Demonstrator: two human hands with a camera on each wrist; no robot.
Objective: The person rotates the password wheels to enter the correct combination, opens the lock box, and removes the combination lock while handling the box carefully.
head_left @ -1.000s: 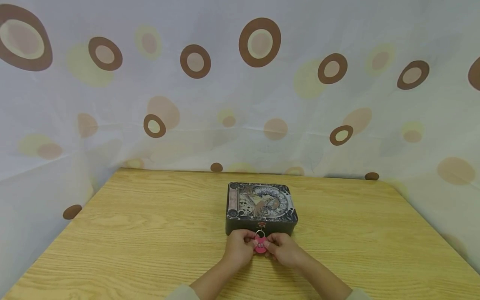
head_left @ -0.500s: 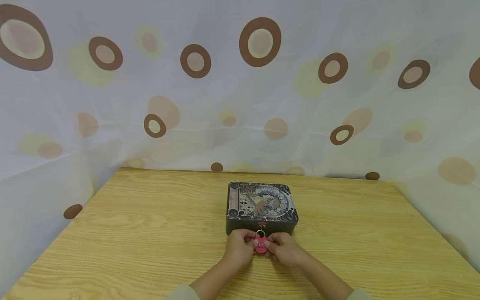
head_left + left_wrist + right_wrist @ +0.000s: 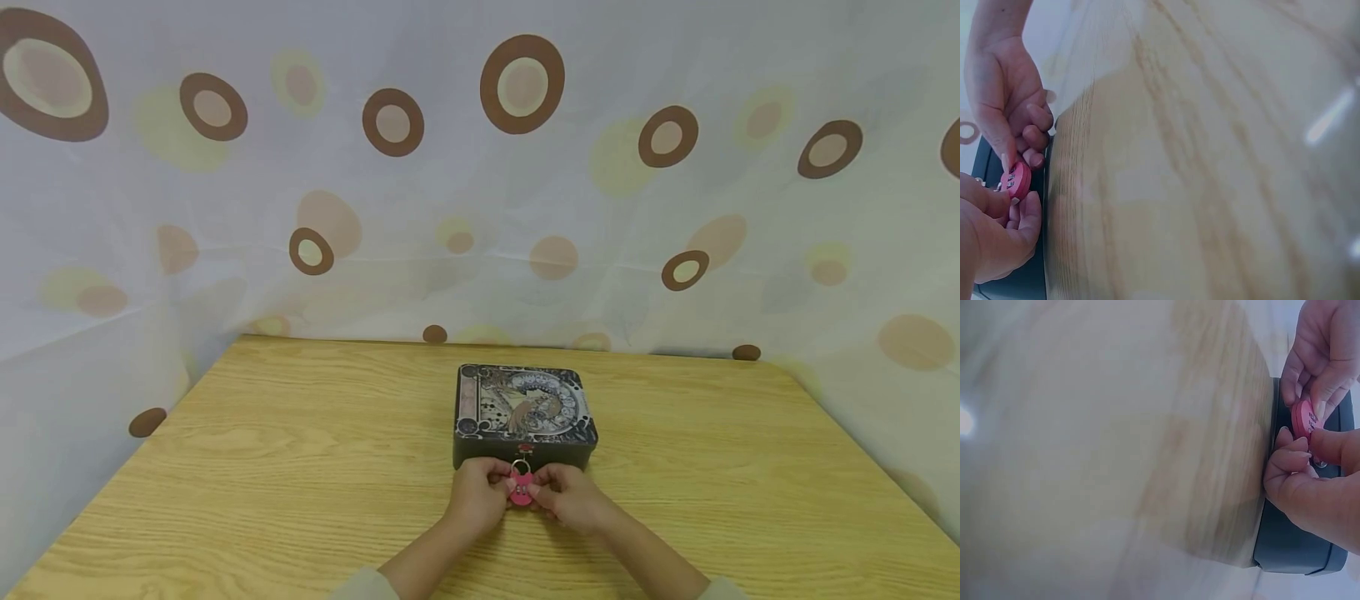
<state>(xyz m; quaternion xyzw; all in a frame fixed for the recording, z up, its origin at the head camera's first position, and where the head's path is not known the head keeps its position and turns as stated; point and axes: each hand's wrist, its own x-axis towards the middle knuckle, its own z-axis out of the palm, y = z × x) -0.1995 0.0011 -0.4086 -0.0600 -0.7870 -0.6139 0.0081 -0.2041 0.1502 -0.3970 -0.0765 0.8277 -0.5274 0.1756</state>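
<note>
A small pink combination padlock (image 3: 521, 490) with number dials on its face hangs by its metal shackle at the front clasp of a dark tin box (image 3: 558, 454). The box has an ornate printed lid and sits on the wooden table. From the left side my left hand (image 3: 477, 498) pinches the padlock between thumb and fingers. My right hand (image 3: 573, 500) grips it from the other side, its thumb at the dials. In the left wrist view the padlock (image 3: 1017, 180) shows its dials between both hands. The right wrist view has the thumbs on the padlock's (image 3: 1302, 419) face.
The wood-grained table (image 3: 300, 467) stretches out on both sides of the box. Behind it hangs a pale curtain (image 3: 450, 200) printed with brown and yellow circles, which also runs along the left and right sides.
Both hands keep their hold on the padlock, with only slight finger and thumb movement at the dials. The box has not moved.
</note>
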